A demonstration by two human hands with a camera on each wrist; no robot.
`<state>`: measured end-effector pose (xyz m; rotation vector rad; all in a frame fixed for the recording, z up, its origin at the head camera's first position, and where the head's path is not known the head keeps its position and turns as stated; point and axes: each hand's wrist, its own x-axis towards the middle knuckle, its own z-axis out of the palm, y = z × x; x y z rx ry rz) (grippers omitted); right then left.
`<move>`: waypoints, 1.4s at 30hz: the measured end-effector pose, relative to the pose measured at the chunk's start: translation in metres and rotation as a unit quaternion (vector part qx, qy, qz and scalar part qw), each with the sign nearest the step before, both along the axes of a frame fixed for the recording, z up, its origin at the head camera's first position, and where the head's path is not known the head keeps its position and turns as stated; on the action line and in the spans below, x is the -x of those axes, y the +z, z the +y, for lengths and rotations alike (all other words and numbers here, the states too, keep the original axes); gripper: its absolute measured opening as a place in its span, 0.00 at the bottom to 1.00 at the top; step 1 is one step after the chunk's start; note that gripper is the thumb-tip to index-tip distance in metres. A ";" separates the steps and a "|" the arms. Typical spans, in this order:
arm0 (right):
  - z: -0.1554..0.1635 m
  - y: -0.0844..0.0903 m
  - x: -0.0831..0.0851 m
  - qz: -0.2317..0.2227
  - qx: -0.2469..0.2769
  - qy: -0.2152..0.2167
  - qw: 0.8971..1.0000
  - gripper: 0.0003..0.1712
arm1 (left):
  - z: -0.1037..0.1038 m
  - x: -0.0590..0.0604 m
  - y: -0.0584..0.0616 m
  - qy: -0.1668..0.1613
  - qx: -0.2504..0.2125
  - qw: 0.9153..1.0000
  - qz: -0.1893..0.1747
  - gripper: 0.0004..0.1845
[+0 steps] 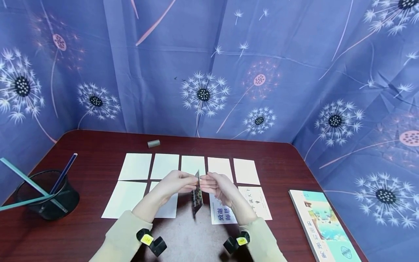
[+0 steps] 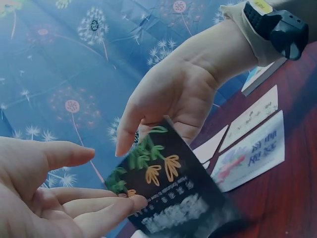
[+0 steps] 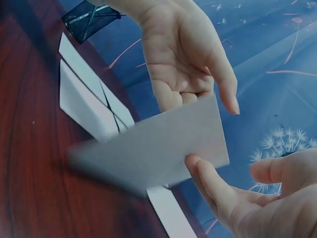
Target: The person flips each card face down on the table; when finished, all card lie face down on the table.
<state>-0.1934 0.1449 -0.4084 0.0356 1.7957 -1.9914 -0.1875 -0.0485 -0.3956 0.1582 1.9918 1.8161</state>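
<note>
A card (image 1: 197, 196) stands on edge above the dark red table (image 1: 91, 145), between my two hands. Its dark printed face (image 2: 168, 188) with green and orange flowers is turned toward my left hand (image 1: 175, 185); its white back (image 3: 153, 148) is turned toward my right hand (image 1: 218, 188). Left fingertips (image 2: 134, 201) touch the printed face near its lower edge, the thumb off it. Right fingers (image 3: 200, 173) touch the white side at a corner, the thumb apart. The card's lower end is blurred. White face-down cards (image 1: 165, 165) lie in two rows under the hands.
Two face-up cards (image 1: 224, 214) (image 1: 256, 202) lie right of the hands. A black mesh pen holder (image 1: 49, 196) with pencils stands at the left, a small grey cap (image 1: 153, 143) at the back, a book (image 1: 324, 225) at the right edge. Blue cloth walls the table.
</note>
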 end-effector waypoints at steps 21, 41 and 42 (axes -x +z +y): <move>-0.001 0.012 -0.005 0.024 0.010 -0.010 1.000 0.27 | 0.013 0.005 -0.009 0.132 -0.045 0.990 -0.019 0.26; 0.007 -0.019 -0.003 0.023 -0.036 0.046 0.998 0.26 | -0.011 0.003 -0.037 0.050 0.003 0.999 -0.022 0.30; 0.007 -0.021 -0.003 0.023 -0.038 0.048 0.998 0.26 | -0.012 0.003 -0.038 0.049 0.010 0.999 -0.021 0.30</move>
